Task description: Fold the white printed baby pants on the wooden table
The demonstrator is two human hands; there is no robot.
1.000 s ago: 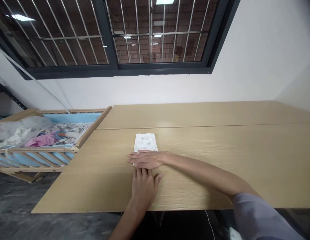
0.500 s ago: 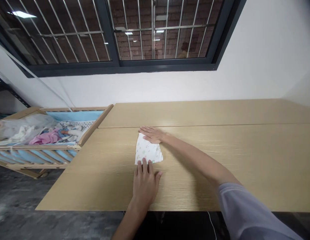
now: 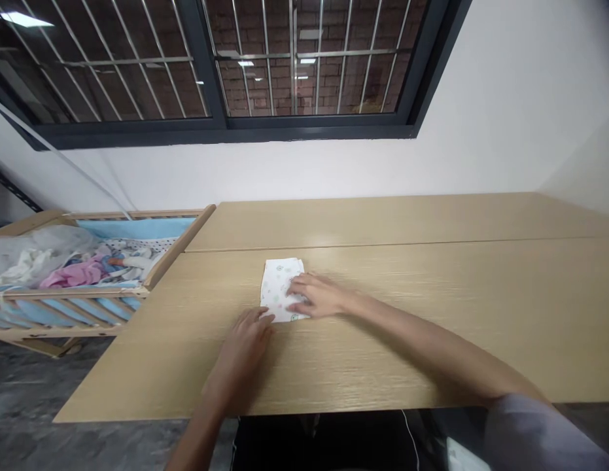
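Note:
A small folded white cloth with a pale printed pattern lies flat on the light wooden table, roughly square in shape. At its lower left corner, my left hand touches the edge with slightly bent fingertips, somewhat blurred. From the right side, my right hand reaches onto the cloth, its thumb and fingers apart and resting on the right part. That hand covers part of the cloth's right edge.
To the left of the table stands a wooden crib with blue lining, holding a pink cloth, other crumpled fabrics and a clear plastic bag. Behind the table are a white wall and a barred window. A thin white cable hangs below the front edge.
My right hand has moved from the cloth's top edge down to its right side. My left hand has shifted left to the lower left corner. The cloth now looks squarer.

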